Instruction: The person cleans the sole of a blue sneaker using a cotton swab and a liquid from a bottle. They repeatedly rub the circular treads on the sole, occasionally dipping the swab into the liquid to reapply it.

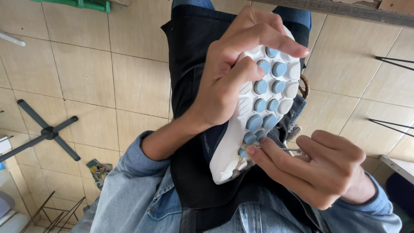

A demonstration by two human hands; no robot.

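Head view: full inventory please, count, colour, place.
shoe: one, white sole up with round blue studs, centre, over the lap
thin tool: one, pale metal, at the sole's lower end, kind unclear
apron: one, black, under the shoe
floor tiles: many, beige, all around
chair base: one, dark spokes, left
green object: one, top left edge, partly cut off
cloth scrap: one, multicoloured, on the floor lower left
wooden edge: one, grey-brown, top right
denim sleeves: two, light blue, bottom
left hand: grips the shoe
right hand: pinches the thin tool
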